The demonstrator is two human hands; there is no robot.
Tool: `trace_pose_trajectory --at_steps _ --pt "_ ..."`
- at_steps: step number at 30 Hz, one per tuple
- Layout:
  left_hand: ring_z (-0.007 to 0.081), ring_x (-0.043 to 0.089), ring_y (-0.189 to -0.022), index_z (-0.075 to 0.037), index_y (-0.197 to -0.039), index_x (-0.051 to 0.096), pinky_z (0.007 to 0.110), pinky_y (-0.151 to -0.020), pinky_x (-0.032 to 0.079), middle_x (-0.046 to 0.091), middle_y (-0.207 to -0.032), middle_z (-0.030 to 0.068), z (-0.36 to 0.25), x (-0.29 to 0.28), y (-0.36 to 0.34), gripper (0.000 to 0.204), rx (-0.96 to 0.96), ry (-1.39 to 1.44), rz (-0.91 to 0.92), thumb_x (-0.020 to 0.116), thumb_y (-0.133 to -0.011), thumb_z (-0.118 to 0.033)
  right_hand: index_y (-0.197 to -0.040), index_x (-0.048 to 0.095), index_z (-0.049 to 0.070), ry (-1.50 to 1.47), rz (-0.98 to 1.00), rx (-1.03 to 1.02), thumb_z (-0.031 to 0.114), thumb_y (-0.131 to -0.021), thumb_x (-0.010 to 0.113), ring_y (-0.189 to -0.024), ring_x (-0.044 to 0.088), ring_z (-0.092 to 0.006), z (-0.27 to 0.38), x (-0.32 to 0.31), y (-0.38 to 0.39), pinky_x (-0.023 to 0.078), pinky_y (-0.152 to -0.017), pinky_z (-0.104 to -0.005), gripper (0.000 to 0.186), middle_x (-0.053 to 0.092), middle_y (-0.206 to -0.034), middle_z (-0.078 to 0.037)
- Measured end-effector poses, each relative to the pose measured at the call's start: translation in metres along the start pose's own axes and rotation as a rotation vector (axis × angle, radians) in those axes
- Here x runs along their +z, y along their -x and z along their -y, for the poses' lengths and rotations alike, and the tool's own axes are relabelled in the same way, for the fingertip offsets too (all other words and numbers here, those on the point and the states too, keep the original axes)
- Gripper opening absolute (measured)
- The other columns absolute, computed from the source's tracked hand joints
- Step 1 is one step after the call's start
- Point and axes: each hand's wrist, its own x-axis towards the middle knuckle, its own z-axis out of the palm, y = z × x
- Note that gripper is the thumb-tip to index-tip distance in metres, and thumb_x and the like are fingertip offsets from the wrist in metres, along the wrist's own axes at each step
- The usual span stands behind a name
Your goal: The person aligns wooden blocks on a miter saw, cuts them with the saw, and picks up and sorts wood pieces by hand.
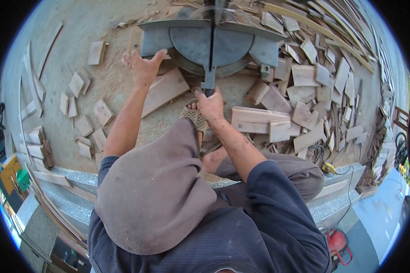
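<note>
While the right hand (211,108) wraps its fingers (217,95) around the handle (208,92) of the miter saw (191,45) at upper centre, the left hand (143,68) spreads open by the saw's left end, contact unclear; a board (166,91) lies just below, and offcuts (304,75) crowd the right side.

Soft daylight | faint shadows | overexposed patches, both side rims | blue fringing | fisheye bending | black corners

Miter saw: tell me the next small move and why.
Probably a slight sideways nudge of the front handle: the right hand grips it, while the left hand is spread at the left end of the saw table, seemingly well placed to steady it.
</note>
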Motion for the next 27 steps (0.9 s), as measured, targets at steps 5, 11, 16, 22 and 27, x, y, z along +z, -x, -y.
trace_pose_trajectory --at_steps 5,11,16,22,27 --pt "0.0598 0.002 -0.142 0.011 -0.135 0.044 0.068 -0.114 0.014 0.019 -0.149 0.0395 -0.009 0.026 -0.002 0.115 0.042 -0.111 -0.117 0.08 -0.062 -0.071 -0.125 0.05 -0.003 0.097 0.306 0.178 0.015 -0.094 0.061 -0.053 0.06 -0.0133 0.015 -0.017 -0.003 0.053 -0.05 -0.0292 0.037 0.062 -0.073 -0.007" --pt "0.0577 0.015 -0.137 0.012 -0.122 0.054 0.067 -0.113 0.01 0.031 -0.14 0.0368 -0.007 0.021 -0.015 0.107 0.161 -0.265 -0.086 0.081 -0.058 -0.069 -0.118 0.057 -0.003 0.292 0.416 0.119 0.02 -0.088 0.064 -0.054 0.057 -0.0105 0.019 -0.055 -0.024 0.047 -0.05 -0.0284 0.038 0.061 -0.069 -0.004" --pt "0.0532 0.023 -0.132 0.012 -0.118 0.056 0.065 -0.112 0.008 0.035 -0.136 0.0358 -0.003 0.02 -0.014 0.103 0.24 -0.315 -0.13 0.08 -0.058 -0.069 -0.123 0.057 0.005 0.357 0.517 0.113 0.02 -0.09 0.064 -0.049 0.052 -0.0081 0.028 -0.075 -0.03 0.043 -0.045 -0.0256 0.037 0.057 -0.065 0.001" --pt "0.0511 0.023 -0.133 0.011 -0.118 0.057 0.064 -0.112 0.008 0.038 -0.132 0.0362 0.0 0.02 -0.01 0.101 0.283 -0.328 -0.119 0.079 -0.06 -0.069 -0.118 0.061 0.005 0.433 0.665 0.146 0.021 -0.088 0.069 -0.052 0.054 -0.0051 0.043 -0.126 -0.062 0.043 -0.045 -0.0218 0.035 0.057 -0.075 0.002" --pt "0.0503 0.024 -0.132 0.01 -0.121 0.056 0.064 -0.111 0.013 0.036 -0.134 0.0362 -0.003 0.019 -0.015 0.101 0.223 -0.337 -0.017 0.078 -0.061 -0.068 -0.118 0.063 0.007 0.55 0.737 0.195 0.019 -0.089 0.07 -0.046 0.042 -0.0034 0.09 -0.169 -0.098 0.029 -0.04 -0.0233 0.032 0.046 -0.059 0.008"
